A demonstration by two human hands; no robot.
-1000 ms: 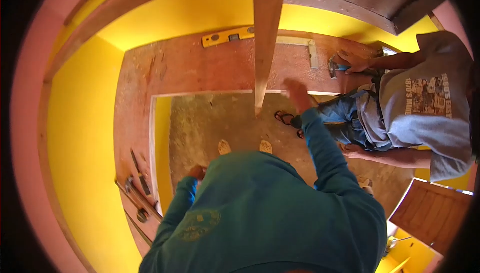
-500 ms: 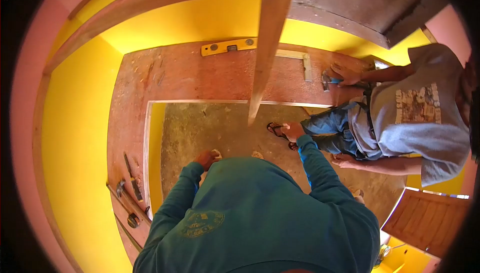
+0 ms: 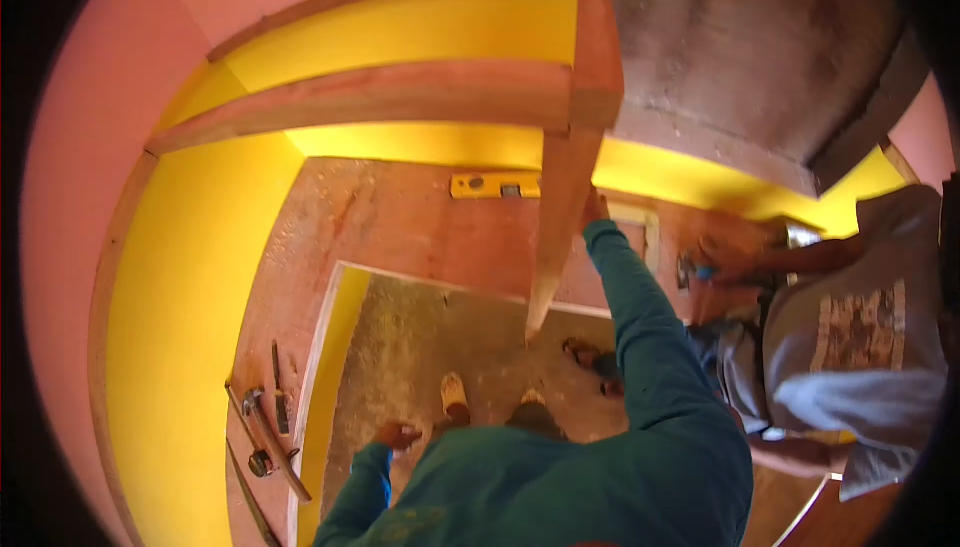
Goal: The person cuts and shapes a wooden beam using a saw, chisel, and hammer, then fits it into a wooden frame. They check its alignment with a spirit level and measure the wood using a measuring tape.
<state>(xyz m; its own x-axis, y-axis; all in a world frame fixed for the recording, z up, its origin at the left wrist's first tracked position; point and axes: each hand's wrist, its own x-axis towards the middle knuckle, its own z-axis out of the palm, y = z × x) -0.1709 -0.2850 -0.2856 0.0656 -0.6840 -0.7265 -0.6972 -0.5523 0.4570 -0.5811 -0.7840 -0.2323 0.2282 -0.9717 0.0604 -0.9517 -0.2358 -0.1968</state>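
My right hand (image 3: 596,207) is raised at the right side of the upright wooden post (image 3: 566,217); its fingers are mostly hidden by the post, so its grip does not show. Low over the concrete floor (image 3: 400,347), my left hand (image 3: 398,435) hangs beside my body with its fingers curled; whether it holds anything is too small to tell. A yellow spirit level (image 3: 495,185) lies on the reddish wooden counter (image 3: 400,217), just left of the post.
At the right, a co-worker in a grey shirt (image 3: 860,337) has a hand near a blue-handled hammer (image 3: 686,272). On the left counter lie a hammer (image 3: 275,437), a chisel-like tool (image 3: 281,407) and a tape measure (image 3: 260,463). A wooden rail (image 3: 380,97) crosses above.
The view has tilted upward, so the counter and post sit lower. My right hand has risen from above the floor to the post. My left hand has stayed low beside my body.
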